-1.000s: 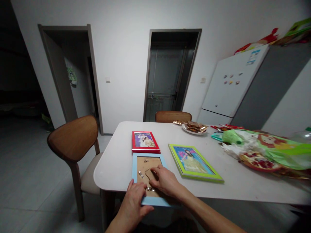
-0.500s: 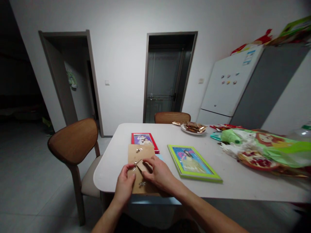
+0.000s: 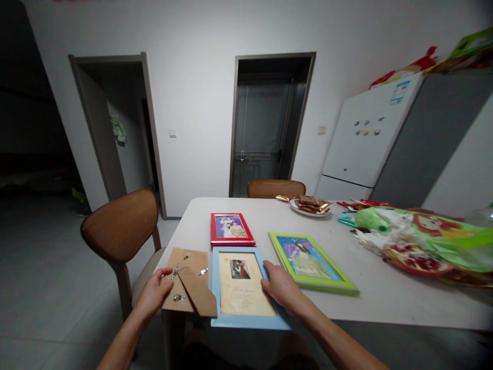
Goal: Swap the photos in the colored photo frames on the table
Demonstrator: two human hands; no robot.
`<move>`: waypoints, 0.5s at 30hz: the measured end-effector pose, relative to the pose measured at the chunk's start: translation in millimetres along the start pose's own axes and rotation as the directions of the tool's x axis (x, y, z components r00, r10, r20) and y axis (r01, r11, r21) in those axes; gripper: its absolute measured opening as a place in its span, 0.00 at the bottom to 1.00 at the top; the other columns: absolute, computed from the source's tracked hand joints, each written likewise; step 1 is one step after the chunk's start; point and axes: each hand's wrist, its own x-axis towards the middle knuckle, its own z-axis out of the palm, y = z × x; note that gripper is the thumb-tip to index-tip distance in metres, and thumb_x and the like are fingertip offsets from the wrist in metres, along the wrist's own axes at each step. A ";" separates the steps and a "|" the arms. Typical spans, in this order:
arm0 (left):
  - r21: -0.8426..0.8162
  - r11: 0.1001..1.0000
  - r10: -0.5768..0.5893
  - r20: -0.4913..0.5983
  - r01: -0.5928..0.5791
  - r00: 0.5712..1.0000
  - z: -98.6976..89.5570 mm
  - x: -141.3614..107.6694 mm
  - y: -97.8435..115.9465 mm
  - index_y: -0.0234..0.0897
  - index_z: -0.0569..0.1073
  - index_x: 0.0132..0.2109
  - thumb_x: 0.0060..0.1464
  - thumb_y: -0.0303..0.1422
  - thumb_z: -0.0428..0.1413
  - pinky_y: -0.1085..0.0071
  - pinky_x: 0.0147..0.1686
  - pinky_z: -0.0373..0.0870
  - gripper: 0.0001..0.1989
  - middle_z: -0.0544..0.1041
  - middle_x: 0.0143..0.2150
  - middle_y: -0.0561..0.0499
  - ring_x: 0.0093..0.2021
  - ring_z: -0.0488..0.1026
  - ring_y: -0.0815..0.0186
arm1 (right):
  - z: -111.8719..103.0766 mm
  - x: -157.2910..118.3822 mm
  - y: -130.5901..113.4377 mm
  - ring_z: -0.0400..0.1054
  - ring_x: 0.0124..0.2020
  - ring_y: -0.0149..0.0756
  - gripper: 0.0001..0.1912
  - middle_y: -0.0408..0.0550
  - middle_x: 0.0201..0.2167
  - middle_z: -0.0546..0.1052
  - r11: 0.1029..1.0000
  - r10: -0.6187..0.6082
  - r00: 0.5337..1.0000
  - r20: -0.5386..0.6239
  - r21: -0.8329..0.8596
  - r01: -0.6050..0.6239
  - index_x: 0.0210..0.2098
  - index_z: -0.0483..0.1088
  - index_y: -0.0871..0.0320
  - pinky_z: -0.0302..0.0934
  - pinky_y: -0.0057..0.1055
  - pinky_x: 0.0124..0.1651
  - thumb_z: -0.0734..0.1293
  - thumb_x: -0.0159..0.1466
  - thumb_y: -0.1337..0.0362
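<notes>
My left hand (image 3: 157, 290) pinches the left edge of a brown photo frame backboard (image 3: 194, 260), its fingers by a metal clip. The board has several small metal clips and a folding stand leg (image 3: 200, 295). Beside it, at the table's near edge, lies a light blue photo frame (image 3: 250, 323) with a cream print (image 3: 246, 299) showing in it. My right hand (image 3: 283, 288) grips the frame's right side, thumb over the front. Behind it is a red photo frame (image 3: 233, 242); a green photo frame (image 3: 319, 285) lies to the right.
On the white table (image 3: 265, 216) stands a plate (image 3: 308, 214) of wrapped snacks. Opened pomegranate (image 3: 419, 259) and green plastic packaging (image 3: 458, 234) lie at the right. Wooden chairs stand at the left (image 3: 123, 221) and far side (image 3: 275, 188).
The backboard has moved left with my left hand, uncovering the blue frame and print. My right hand has left the board's stand leg and moved right onto the blue frame's side.
</notes>
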 end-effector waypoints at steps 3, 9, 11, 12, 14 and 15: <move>0.158 0.986 0.072 -0.066 -0.061 0.995 0.6 1.9 0.0 0.37 0.68 0.38 0.36 0.30 0.55 0.62 0.42 0.63 0.16 0.74 0.35 0.50 0.42 0.70 0.56 | 0.4 3.9 0.8 0.66 0.38 0.43 0.25 0.61 0.37 0.72 0.998 0.046 0.999 0.005 0.039 -0.046 0.49 0.59 0.70 0.55 0.32 0.39 0.58 0.51 0.68; 0.306 0.930 0.229 -0.057 -0.201 0.972 31.2 -14.1 19.7 0.32 0.66 0.44 0.40 0.27 0.53 0.61 0.54 0.50 0.19 0.66 0.51 0.41 0.55 0.58 0.57 | -18.2 7.8 3.6 0.67 0.30 0.38 0.31 0.53 0.30 0.73 0.813 0.236 0.972 0.007 0.547 -0.201 0.53 0.54 0.68 0.58 0.30 0.33 0.58 0.49 0.69; 0.317 0.900 0.304 0.036 -0.300 0.952 54.3 -28.0 32.1 0.32 0.65 0.46 0.42 0.27 0.52 0.62 0.54 0.52 0.20 0.65 0.52 0.41 0.54 0.59 0.59 | -29.0 6.1 0.5 0.66 0.23 0.35 0.35 0.48 0.26 0.73 0.545 0.269 0.949 0.163 0.787 -0.289 0.57 0.48 0.64 0.58 0.29 0.28 0.57 0.49 0.68; 0.310 0.882 0.345 0.085 -0.354 0.935 67.4 -36.0 38.8 0.33 0.65 0.46 0.43 0.27 0.51 0.61 0.54 0.52 0.20 0.65 0.53 0.42 0.55 0.59 0.59 | -34.2 4.7 -1.9 0.66 0.21 0.34 0.36 0.46 0.25 0.73 0.399 0.254 0.939 0.231 0.860 -0.319 0.58 0.45 0.62 0.58 0.29 0.26 0.57 0.49 0.69; 0.261 0.851 0.419 0.187 -0.457 0.888 94.8 -51.5 51.4 0.35 0.65 0.48 0.43 0.28 0.53 0.58 0.54 0.53 0.21 0.63 0.55 0.42 0.55 0.58 0.58 | -42.8 1.4 -7.7 0.65 0.19 0.33 0.39 0.44 0.25 0.73 0.189 0.204 0.934 0.295 0.924 -0.333 0.59 0.41 0.60 0.59 0.29 0.25 0.57 0.48 0.69; 0.233 0.832 0.457 0.225 -0.503 0.861 108.1 -57.9 56.8 0.35 0.64 0.49 0.42 0.28 0.54 0.57 0.54 0.54 0.23 0.62 0.55 0.42 0.56 0.58 0.58 | -45.9 -0.4 -10.7 0.65 0.19 0.32 0.41 0.44 0.25 0.73 0.142 0.181 0.939 0.292 0.937 -0.319 0.59 0.40 0.59 0.59 0.29 0.25 0.58 0.47 0.70</move>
